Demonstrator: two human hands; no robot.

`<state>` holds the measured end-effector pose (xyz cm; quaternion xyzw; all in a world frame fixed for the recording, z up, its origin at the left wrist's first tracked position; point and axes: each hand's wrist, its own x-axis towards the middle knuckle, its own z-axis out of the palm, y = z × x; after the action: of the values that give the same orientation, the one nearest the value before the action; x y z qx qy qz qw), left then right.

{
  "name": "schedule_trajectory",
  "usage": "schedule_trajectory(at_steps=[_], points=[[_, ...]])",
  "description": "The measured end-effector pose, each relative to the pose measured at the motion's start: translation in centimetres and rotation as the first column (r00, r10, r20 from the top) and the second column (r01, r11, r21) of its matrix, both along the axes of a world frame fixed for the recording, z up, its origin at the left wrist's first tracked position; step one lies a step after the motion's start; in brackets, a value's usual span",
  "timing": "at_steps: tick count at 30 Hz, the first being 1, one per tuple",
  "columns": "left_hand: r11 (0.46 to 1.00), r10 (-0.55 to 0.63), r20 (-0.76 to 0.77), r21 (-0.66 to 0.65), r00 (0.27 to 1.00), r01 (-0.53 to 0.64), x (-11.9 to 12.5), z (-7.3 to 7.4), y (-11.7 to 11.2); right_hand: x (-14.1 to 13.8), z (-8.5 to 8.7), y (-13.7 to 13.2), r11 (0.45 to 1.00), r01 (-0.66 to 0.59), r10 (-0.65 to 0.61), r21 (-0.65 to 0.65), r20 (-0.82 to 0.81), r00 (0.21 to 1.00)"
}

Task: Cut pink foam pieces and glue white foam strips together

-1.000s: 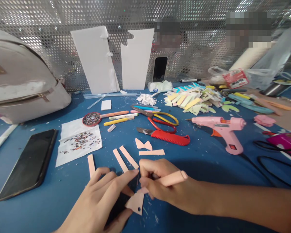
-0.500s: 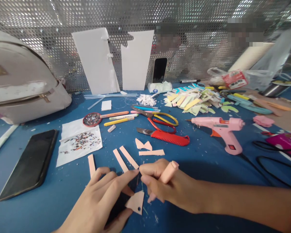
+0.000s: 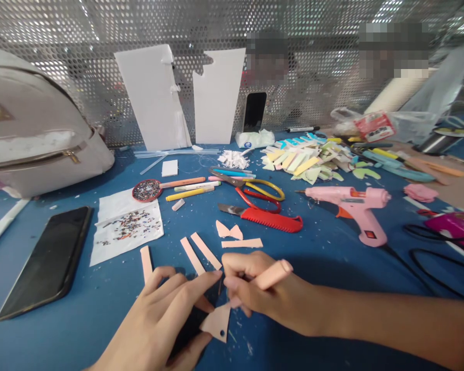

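Observation:
My left hand (image 3: 170,309) holds a small pale pink, roughly triangular piece (image 3: 217,322) with a round dark hole between thumb and a bent finger, near the table surface. Its index finger stretches forward towards my right hand. My right hand (image 3: 255,286) is closed around a pale pink pen (image 3: 274,274), whose lower end meets the piece's upper right corner. Just beyond my hands lie pink strips (image 3: 205,250), a crosswise pink strip (image 3: 242,243) and a notched pink scrap (image 3: 229,231).
A red utility knife (image 3: 271,220) and scissors (image 3: 265,188) lie ahead. To the right is a pink glue gun (image 3: 348,198) with its cord; to the left, a dark phone (image 3: 46,260) and a paper with bits (image 3: 100,226). A scrap pile (image 3: 309,157) lies farther back.
My right hand has tilted the pen, its top moving right and its lower end moving left and up to the piece's corner. My left hand and the piece stay put.

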<state>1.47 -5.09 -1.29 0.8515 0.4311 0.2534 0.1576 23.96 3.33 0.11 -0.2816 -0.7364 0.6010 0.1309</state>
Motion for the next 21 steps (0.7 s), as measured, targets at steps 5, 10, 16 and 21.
schedule_trajectory(at_steps=[5, 10, 16, 21], points=[[1.000, -0.006, 0.019, 0.010, 1.000, 0.006, -0.07, -0.09, 0.08, -0.08, -0.15, -0.02, 1.000, 0.001, -0.001, -0.013, -0.025, 1.000], [1.000, -0.014, 0.007, 0.011, 1.000, 0.014, -0.25, -0.16, 0.15, 0.02, -0.42, 0.02, 1.000, -0.021, 0.021, -0.005, -0.018, 1.000], [1.000, 0.003, 0.011, 0.026, 1.000, -0.003, -0.08, -0.12, 0.19, -0.05, -0.19, 0.06, 1.000, -0.005, 0.005, 0.010, -0.015, 1.000], [1.000, 0.001, 0.014, 0.025, 1.000, -0.001, 0.04, -0.09, 0.09, -0.22, 0.13, 0.05, 1.000, 0.026, -0.026, 0.006, -0.067, 0.997]])
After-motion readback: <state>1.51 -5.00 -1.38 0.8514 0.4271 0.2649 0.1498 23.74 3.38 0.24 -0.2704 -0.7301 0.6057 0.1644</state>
